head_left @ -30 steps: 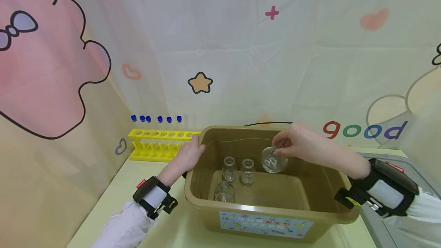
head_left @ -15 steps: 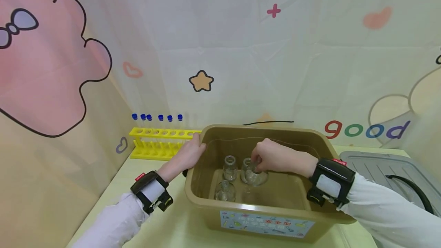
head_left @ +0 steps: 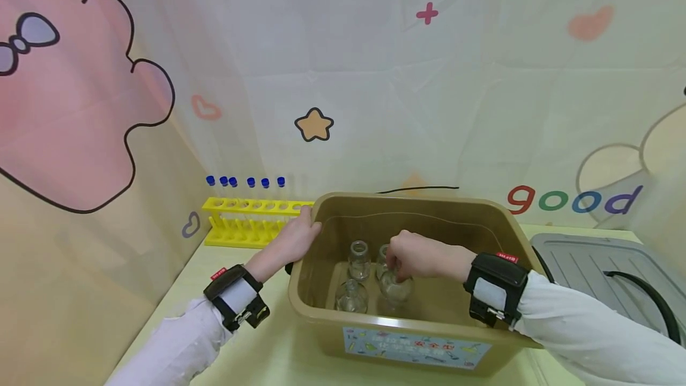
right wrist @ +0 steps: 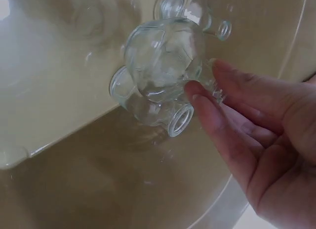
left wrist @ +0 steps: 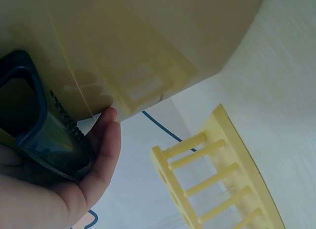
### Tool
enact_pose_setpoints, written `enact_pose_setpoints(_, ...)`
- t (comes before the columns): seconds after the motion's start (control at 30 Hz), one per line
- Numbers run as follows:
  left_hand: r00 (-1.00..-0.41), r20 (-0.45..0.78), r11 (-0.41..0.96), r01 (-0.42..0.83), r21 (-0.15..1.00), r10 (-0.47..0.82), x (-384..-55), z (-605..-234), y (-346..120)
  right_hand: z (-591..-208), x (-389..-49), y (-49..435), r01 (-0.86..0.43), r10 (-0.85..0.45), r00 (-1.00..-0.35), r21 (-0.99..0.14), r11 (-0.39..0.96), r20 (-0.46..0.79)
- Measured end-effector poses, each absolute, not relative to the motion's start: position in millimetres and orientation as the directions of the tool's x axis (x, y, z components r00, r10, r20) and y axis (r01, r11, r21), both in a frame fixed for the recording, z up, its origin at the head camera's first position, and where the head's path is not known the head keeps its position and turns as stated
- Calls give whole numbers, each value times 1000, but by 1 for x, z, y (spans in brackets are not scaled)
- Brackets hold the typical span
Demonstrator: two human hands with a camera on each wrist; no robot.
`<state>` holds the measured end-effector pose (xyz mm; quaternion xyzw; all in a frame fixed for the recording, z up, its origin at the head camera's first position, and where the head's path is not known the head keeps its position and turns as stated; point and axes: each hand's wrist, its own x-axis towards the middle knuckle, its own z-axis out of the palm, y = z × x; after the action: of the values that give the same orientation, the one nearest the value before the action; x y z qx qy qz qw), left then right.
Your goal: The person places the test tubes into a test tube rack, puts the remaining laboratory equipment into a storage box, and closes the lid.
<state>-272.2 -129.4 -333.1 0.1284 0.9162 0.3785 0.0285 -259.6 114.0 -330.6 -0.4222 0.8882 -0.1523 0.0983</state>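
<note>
My left hand (head_left: 296, 234) grips the left end of a brown plastic bin (head_left: 429, 325); in the left wrist view its fingers curl around a dark handle (left wrist: 29, 125). Inside the bin, my right hand (head_left: 415, 255) pinches the neck of a clear round glass flask (head_left: 396, 290). The right wrist view shows thumb and fingers at the neck, the flask's round body (right wrist: 165, 56) facing away. Behind the flask stands a wide-mouthed glass bottle (head_left: 382, 258), partly hidden by the hand. A second such bottle (head_left: 359, 261) and another flask (head_left: 351, 298) stand to the left.
A yellow test tube rack (head_left: 230, 240) with several blue-capped tubes stands behind the bin's left end. To the right lies a grey lid (head_left: 579, 255) with a black handle (head_left: 651, 296). A printed cloth (head_left: 364, 106) hangs behind the table.
My right hand has carried the flask left and down into the bin, then nearer the front, beside the other glassware. My left hand stays at the bin's left end.
</note>
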Motion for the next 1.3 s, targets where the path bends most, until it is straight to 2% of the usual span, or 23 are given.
enact_pose_setpoints(0.13,-964,52,673,221,706,262,-273,-333,-130,-332,-260,110,-728,-784,-618,-332,600,-63)
enact_pose_setpoints(0.4,-961,41,666,219,713,272,-274,-334,-129,-341,-264,107,-716,-768,-614,-279,640,-184)
enact_pose_setpoints(0.63,-962,47,679,225,699,270,-275,-334,-129,-348,-269,104,-753,-800,-572,-271,599,-180)
enact_pose_setpoints(1.07,-955,41,664,234,710,293,-273,-333,-130,-356,-268,104,-737,-795,-570,-299,607,-209)
enact_pose_setpoints(1.3,-955,41,661,235,713,295,-273,-333,-131,-359,-268,101,-749,-797,-569,-272,604,-203)
